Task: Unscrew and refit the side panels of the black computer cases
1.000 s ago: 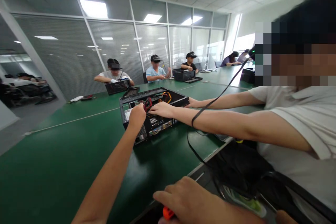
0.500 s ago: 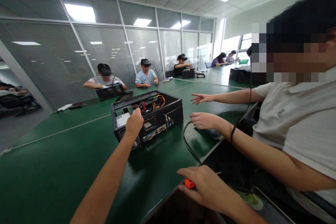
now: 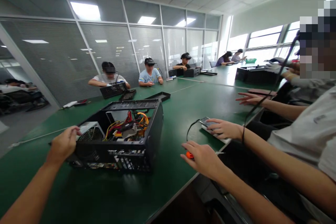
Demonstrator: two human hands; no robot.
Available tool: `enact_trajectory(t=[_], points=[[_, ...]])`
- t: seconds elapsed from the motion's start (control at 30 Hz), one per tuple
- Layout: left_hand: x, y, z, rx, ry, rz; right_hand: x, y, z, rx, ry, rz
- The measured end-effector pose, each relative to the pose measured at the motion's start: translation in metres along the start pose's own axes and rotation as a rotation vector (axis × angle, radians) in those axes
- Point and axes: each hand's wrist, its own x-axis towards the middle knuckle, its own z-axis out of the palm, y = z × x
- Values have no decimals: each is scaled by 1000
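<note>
An open black computer case (image 3: 155,136) lies on the green table in front of me, its inside facing up. My left hand (image 3: 63,145) is closed on the near left corner of the case, beside the power supply (image 3: 90,132) with its round fan grille. Red, yellow and orange cables (image 3: 128,122) lie tangled inside. To the right of the case, over the table's edge, my right hand (image 3: 206,157) is wrapped round a screwdriver (image 3: 189,155). Its orange handle end sticks out by the thumb, and the thin shaft points right.
At my right, a co-worker's hand (image 3: 225,128) rests on a flat dark device (image 3: 204,122) with a cable. A black cover panel (image 3: 159,96) lies beyond the case. Several people sit around the green table (image 3: 178,112) with other cases.
The case has come nearer and to the left and has turned, with my left hand at its corner. My right hand is higher in view, still around the screwdriver. The view has shifted too.
</note>
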Motion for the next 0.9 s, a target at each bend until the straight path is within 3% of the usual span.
enact_trajectory(t=[0.13, 0.23, 0.3, 0.4, 0.53, 0.63, 0.7, 0.77, 0.9], points=[[2, -45, -19, -29, -39, -125, 44, -37, 14, 67, -58, -137], [-4, -39, -46, -101, -66, -196, 77, -69, 30, 143, -58, -178], [-17, -12, -69, -159, -65, -202, 91, -87, 42, 186, -30, -161], [-48, 58, -87, -191, -80, -91, 100, -108, 60, 227, -21, -112], [-78, 153, -67, -46, -249, 139, 100, -133, 75, 219, -63, -32], [-84, 191, -49, 172, -216, 142, 100, -150, 78, 180, -83, -18], [-85, 194, -46, 273, -180, 90, 99, -160, 81, 154, -72, -21], [-87, 182, -48, 303, -175, 60, 97, -167, 83, 120, -47, -58], [-90, 119, -61, 259, -257, 22, 89, -154, 71, 71, 9, -292]])
